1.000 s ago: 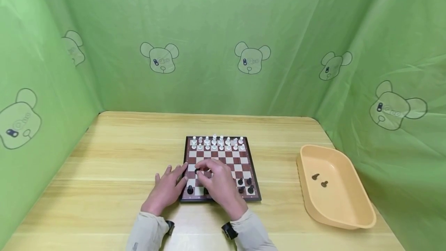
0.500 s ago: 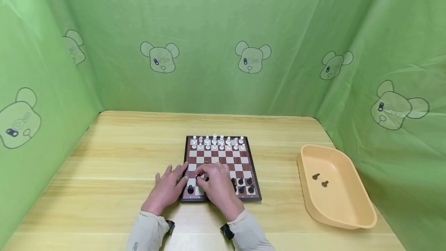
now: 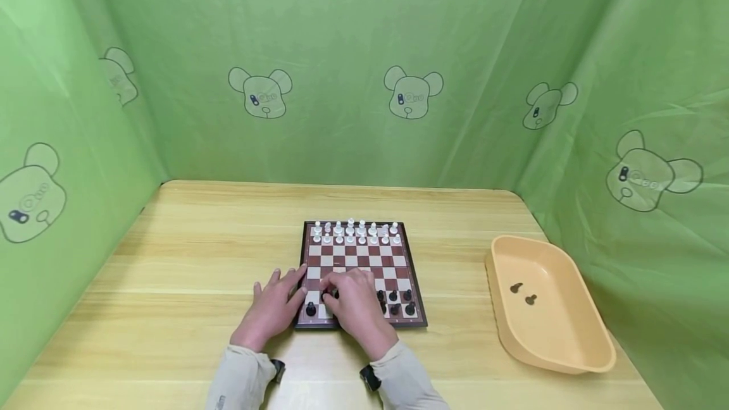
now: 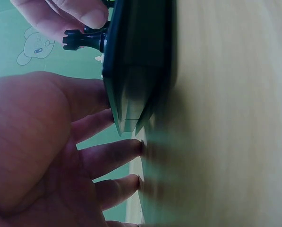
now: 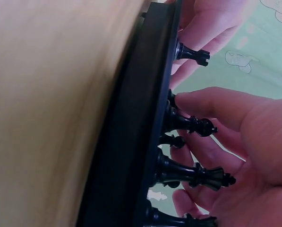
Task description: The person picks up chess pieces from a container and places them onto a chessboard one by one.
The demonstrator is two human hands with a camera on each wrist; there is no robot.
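Observation:
A folding-style chessboard (image 3: pixel 387 273) lies on the table, with white pieces (image 3: pixel 350 233) in two rows at its far side. My right hand (image 3: pixel 359 309) pinches a short black chess piece (image 3: pixel 324 297) between thumb and finger, low over the near left squares; fingers hide most of it. Left of that stands a black rook (image 3: pixel 311 309). In the right wrist view a black bishop (image 5: pixel 192 124) and a black queen-like piece (image 5: pixel 192 172) stand near the thumb. My left hand (image 3: pixel 270 309) rests with extended fingers against the board's left edge, other fingertips on the table.
A shallow orange tray (image 3: pixel 560 334) stands to the right, with two dark chess pieces (image 3: pixel 523 294) lying in it. More black pieces (image 3: pixel 394 302) stand at the board's near right. Green curtains (image 3: pixel 342 144) enclose the wooden table (image 3: pixel 199 239).
My right hand has moved the black chess piece slightly toward me and down, to the row of short black pieces. The left hand stays in place at the board's edge.

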